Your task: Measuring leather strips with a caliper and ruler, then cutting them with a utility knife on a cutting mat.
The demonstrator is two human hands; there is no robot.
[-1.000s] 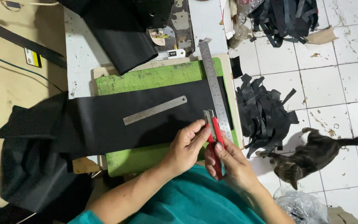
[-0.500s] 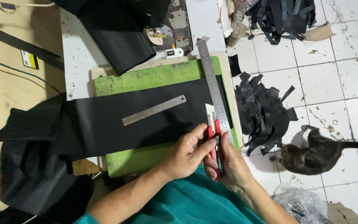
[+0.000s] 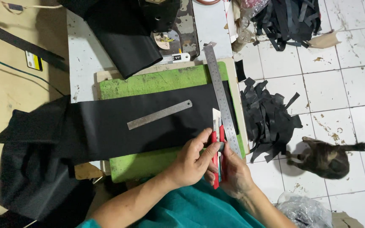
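**Ana:** White floor tiles, scuffed and stained, run beside a pale bench that carries a green cutting mat. What sits at the mat's near right corner?

**Ben:** A red utility knife, with its pale blade strip pushed out toward the long steel ruler. Both hands pinch it: the left hand closes on the red handle from the mat side, and the right hand grips it from the tile side, fingers pressed together round the body.

**Ana:** How would it handle?

**Ben:** Light and rigid, I judge, with a smooth plastic shell. The thin blade looks brittle and sharp, so the handle is the place to hold.

**Ana:** And around it?

**Ben:** Across the mat lies a black sheet, matte, limp, draping off the mat's left edge into folds. On the sheet rests a short steel ruler, flat and stiff. Right of the mat, on the tiles, black offcut strips pile up, curled and floppy. Beyond them, a dark cat.
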